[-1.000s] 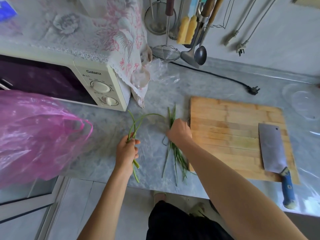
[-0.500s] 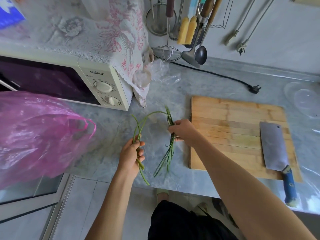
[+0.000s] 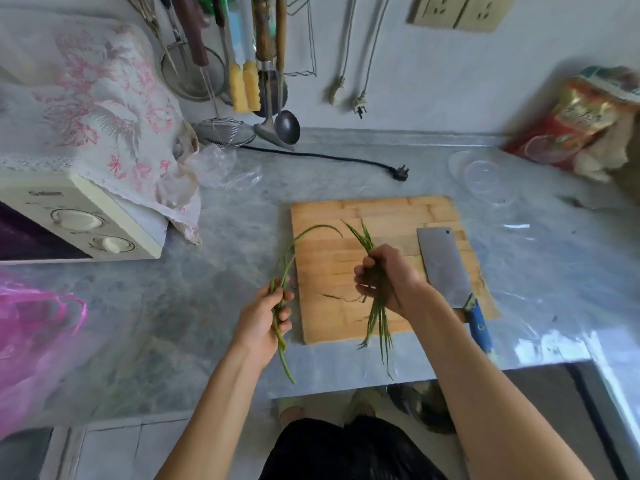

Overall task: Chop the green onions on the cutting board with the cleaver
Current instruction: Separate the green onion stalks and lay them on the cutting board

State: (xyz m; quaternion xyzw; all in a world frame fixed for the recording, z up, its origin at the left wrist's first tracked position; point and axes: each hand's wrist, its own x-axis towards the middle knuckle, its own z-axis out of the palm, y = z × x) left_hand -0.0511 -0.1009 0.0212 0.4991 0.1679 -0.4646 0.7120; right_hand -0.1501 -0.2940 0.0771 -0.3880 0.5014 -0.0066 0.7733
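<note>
The right hand has its fingers curled round a thin bunch of green onions above the wooden cutting board. The left hand grips thicker green stalks just left of the board. The cleaver lies on the board's right side, on the grey bench.

Board: pale wood rectangle, flat on counter, frame centre.
Cleaver: broad grey blade flat on board's 3 o'clock side, blue handle pointing 5 o'clock, overhanging board edge.
Thin onions: slim green bunch, held above board, tips at 11 o'clock, ends hanging past near edge.
Thick stalks: at board's 9 o'clock edge, tops arching over board.
</note>
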